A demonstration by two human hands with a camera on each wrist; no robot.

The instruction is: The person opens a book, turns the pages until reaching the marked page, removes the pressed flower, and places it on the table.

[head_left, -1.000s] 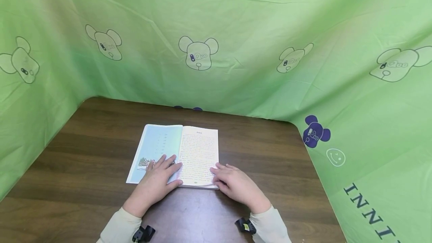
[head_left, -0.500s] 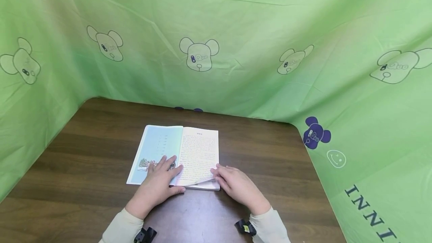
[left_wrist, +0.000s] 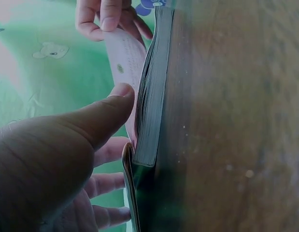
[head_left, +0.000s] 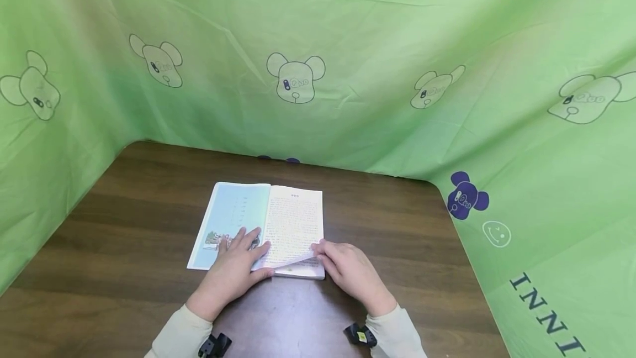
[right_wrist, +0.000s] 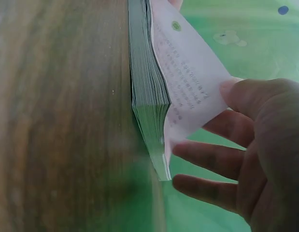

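Observation:
An open book [head_left: 293,214] lies on the wooden table, a pale blue page with a small drawing on its left side and printed text on its right. My left hand [head_left: 231,272] rests on the lower left page with fingers spread, its thumb near the bottom of the spine. At the right edge, my right hand [head_left: 353,272] pinches the lower corner of a page [right_wrist: 192,72] between thumb and index finger, lifting it off the thick stack of pages [right_wrist: 147,63]. In the right wrist view the other fingers reach toward the book's side edge.
A brown wooden table [head_left: 149,203] carries the book. Green fabric [head_left: 348,26] printed with bear faces hangs around its back and sides. Black wrist cameras [head_left: 215,345] sit at both pale sleeves.
The right hand has raised the lower right corner of the page, which lay nearly flat a second ago. The left hand stays on the left page, shifted only slightly.

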